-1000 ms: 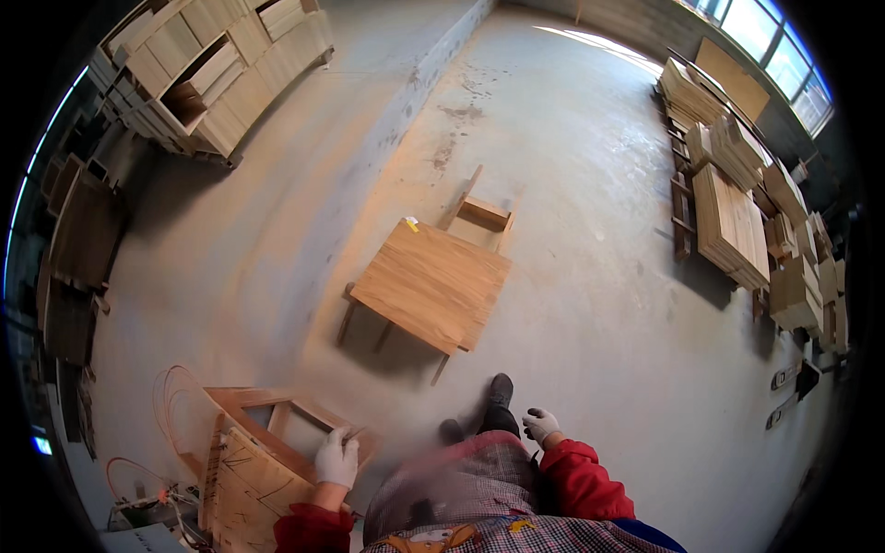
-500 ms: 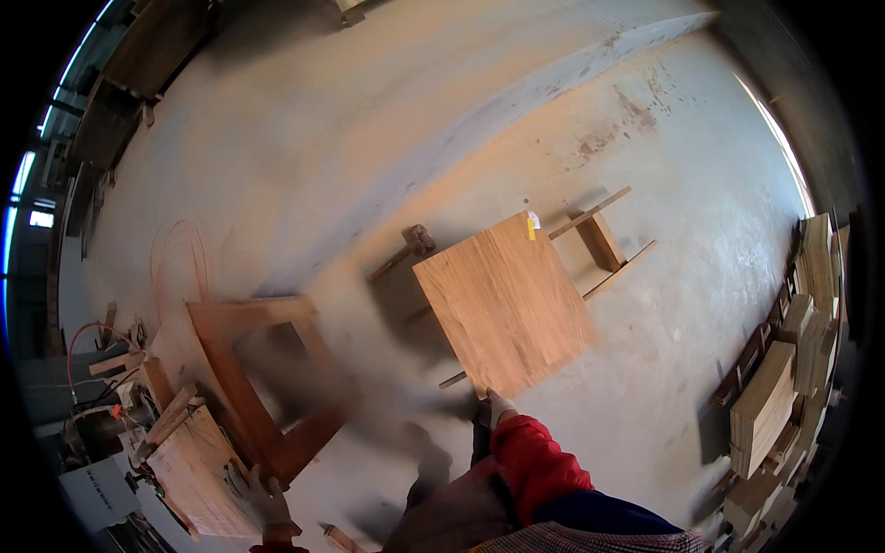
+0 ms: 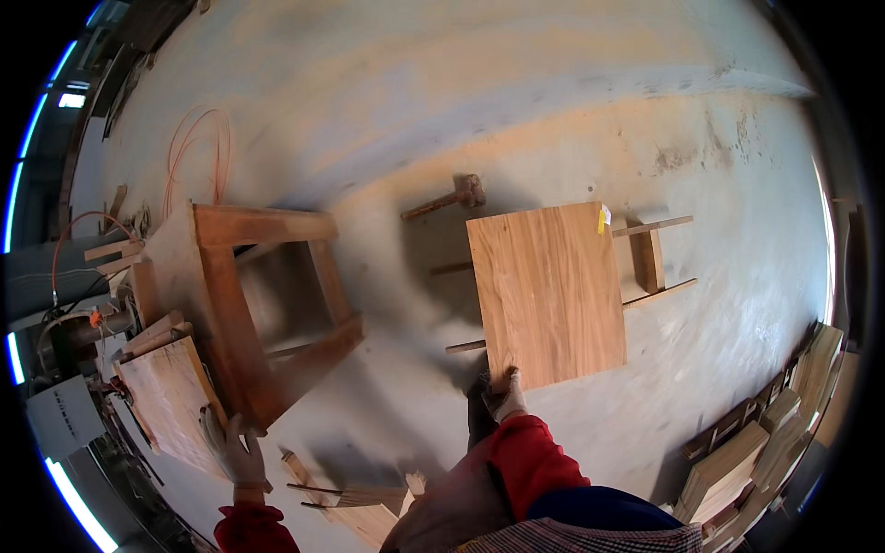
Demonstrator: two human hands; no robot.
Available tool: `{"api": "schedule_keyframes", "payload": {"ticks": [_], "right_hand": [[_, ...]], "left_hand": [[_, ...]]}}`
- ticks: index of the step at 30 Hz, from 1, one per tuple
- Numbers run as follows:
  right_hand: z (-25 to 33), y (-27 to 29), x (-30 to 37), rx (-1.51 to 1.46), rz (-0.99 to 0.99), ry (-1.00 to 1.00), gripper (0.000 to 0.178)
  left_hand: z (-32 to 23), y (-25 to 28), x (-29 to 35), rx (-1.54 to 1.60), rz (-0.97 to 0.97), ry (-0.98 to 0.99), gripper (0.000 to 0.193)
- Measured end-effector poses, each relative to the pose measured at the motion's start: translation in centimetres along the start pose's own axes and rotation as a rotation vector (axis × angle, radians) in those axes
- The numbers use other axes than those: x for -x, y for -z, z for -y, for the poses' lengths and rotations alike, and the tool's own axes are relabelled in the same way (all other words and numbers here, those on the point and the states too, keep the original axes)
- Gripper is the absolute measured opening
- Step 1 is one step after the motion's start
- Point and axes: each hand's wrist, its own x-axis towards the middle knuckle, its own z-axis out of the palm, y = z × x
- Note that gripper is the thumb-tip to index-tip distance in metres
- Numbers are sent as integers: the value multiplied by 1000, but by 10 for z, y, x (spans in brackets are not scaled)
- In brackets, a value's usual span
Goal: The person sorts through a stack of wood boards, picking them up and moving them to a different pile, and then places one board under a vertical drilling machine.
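My right hand (image 3: pixel 506 400), in a pale glove, is closed on the near left corner of a square wooden panel (image 3: pixel 555 297). The panel has a small yellow-and-white tag (image 3: pixel 604 217) at its far right corner and overlaps thin wooden rails (image 3: pixel 653 227) whose ends stick out on both sides. At the lower left, my gloved left hand (image 3: pixel 241 455) has its fingers stretched and apart. It lies by the edge of a pale wooden board (image 3: pixel 171 396), close to the near corner of a reddish-brown wooden frame (image 3: pixel 221 304). Whether its fingertips touch either is unclear.
A mallet (image 3: pixel 468 191) lies on the floor beyond the panel. Stacked boards (image 3: pixel 728 470) line the right side. Wood pieces (image 3: pixel 355 507) lie near my feet. Left, an orange hose (image 3: pixel 221 152) loops on the floor and a grey box (image 3: pixel 64 417) stands among clutter.
The view has turned, so the panel, mallet and frame appear shifted and rotated. My right hand keeps its hold on the panel's corner. My left hand stays beside the board and frame.
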Motion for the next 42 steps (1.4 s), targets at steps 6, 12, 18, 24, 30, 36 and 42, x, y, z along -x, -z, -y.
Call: {"api": "schedule_keyframes", "payload": {"ticks": [6,12,18,24,30,36,42], "right_hand": [[63,-20,65,362,117,246,30],[151,-129,196,599,225,439,20],[76,-113,358,1005,283,407,27],[-28,-39,448,1543,519,421,42],[-149,-42,513,1403,612,-136,67],[-224,0,467,1573,744,-239,35],[-268,56,436,1694,614,-351,23]], "left_hand": [[1,2,5,65,-34,11,25],[-15,4,5,79,-205,-132,33],[-107,8,67,485,-140,-531,55],[-108,-14,201,802,-82,-497,56],[-1,25,333,1159,247,169,29],[79,-12,496,1114,271,634,29],[106,-26,632,1444,-50,1101,20]]}}
